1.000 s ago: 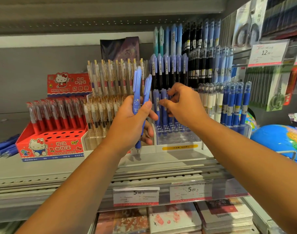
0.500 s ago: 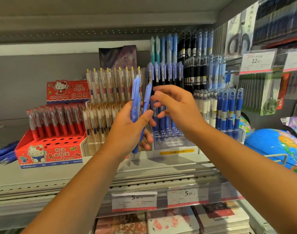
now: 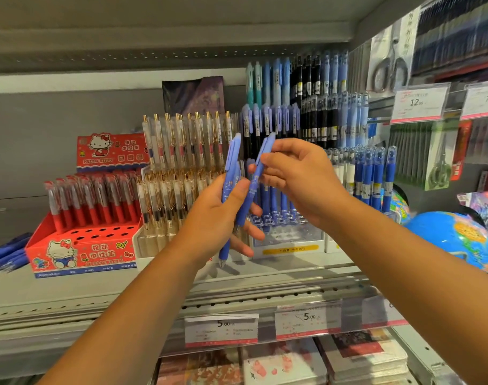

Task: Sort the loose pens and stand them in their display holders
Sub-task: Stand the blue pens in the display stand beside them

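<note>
Against a shelf of stocked pen holders, curled fingers of the left hand grip two lilac-blue pens while the right hand pinches one's top.

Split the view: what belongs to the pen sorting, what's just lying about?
Job: left hand gripping two periwinkle-blue plastic pens; right hand pinching one of them; clear plastic display holder; loose blue pens lying at shelf's left end.
Bystanders: red cardboard cartoon-cat pen box; blue globe; white price tags.
</note>
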### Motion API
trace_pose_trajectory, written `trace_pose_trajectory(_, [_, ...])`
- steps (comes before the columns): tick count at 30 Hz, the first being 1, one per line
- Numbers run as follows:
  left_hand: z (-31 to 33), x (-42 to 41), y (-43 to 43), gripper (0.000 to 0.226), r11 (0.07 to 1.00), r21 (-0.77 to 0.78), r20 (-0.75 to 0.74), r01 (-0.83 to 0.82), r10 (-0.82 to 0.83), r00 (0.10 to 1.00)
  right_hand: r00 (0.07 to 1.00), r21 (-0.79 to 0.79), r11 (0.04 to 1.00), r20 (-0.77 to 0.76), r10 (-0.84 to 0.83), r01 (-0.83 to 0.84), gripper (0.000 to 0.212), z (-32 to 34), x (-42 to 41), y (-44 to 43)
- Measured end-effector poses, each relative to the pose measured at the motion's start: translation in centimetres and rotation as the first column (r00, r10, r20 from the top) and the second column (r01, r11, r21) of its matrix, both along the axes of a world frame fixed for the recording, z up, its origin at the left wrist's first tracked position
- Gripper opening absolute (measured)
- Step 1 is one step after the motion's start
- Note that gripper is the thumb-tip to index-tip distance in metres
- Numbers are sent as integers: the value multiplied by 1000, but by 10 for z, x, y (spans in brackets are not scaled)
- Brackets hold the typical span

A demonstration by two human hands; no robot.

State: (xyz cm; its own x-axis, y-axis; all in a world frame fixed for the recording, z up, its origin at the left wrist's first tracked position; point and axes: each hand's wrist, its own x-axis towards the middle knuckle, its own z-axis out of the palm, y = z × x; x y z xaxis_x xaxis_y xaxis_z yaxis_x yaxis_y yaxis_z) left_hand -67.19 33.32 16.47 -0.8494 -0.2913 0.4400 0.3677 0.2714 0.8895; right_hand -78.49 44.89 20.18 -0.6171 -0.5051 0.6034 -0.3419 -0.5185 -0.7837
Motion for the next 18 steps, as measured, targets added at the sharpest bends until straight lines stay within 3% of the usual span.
trace_pose_trajectory(4, [1, 0, 0, 22, 995, 31, 8, -97, 97, 995, 997, -68, 994, 7, -80, 80, 8, 11, -9, 8])
trace_pose_trajectory(7, [2, -1, -2, 22, 984, -32, -32, -178, 177, 984, 945, -5, 956, -147, -291, 294, 22, 16, -17, 13])
trace_pose_trajectory(9, [2, -2, -3, 23, 978, -50, -55, -201, 198, 979, 853, 22, 886, -284, -438, 462, 33, 16, -23, 14])
trace_pose_trajectory(13, [2, -2, -4, 24, 992, 64, -29, -109, 111, 993, 688, 7, 772, -458, -562, 636, 37, 10, -30, 9])
trace_pose_trajectory(18, [4, -1, -2, 18, 992, 116, -50, -45, 51, 997, 654, 61, 728, -495, -572, 683, 36, 1, -39, 1])
